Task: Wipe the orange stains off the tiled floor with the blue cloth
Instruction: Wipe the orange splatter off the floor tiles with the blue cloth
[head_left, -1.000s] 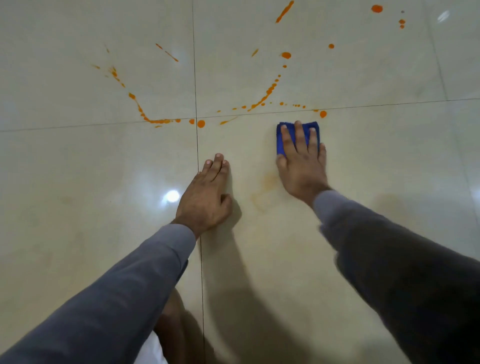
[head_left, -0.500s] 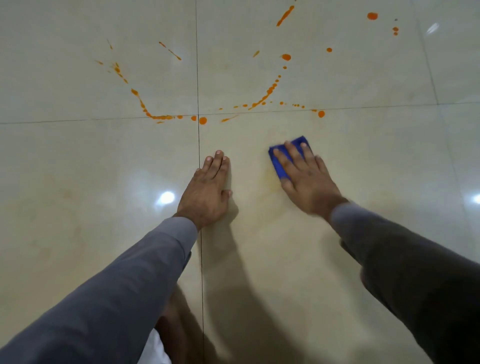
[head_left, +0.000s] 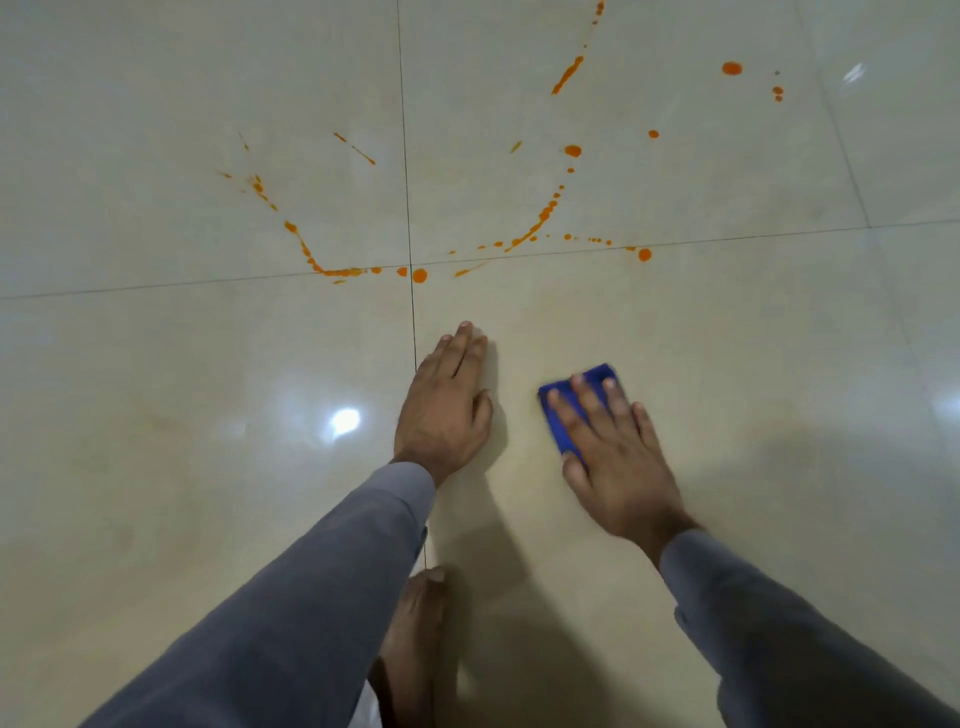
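Note:
My right hand (head_left: 613, 452) lies flat, fingers spread, on top of the folded blue cloth (head_left: 558, 415), pressing it to the glossy cream tiled floor (head_left: 156, 415). Most of the cloth is hidden under the palm. My left hand (head_left: 447, 402) rests flat on the floor just left of it, fingers straight, beside a grout line. Orange stains (head_left: 543, 213) run in drips and streaks across the tiles beyond both hands, with a round drop (head_left: 419, 275) at the grout crossing and further spots (head_left: 731, 68) at the far right.
My bare foot (head_left: 415, 639) stands on the tile below my left forearm. Grout lines cross at the upper middle. A ceiling light reflects as a bright spot (head_left: 344, 420) left of my left hand.
My right hand has dragged the blue cloth back toward me and slightly left, away from the stain line. My left hand has stayed planted on the floor. The view has tilted a little.

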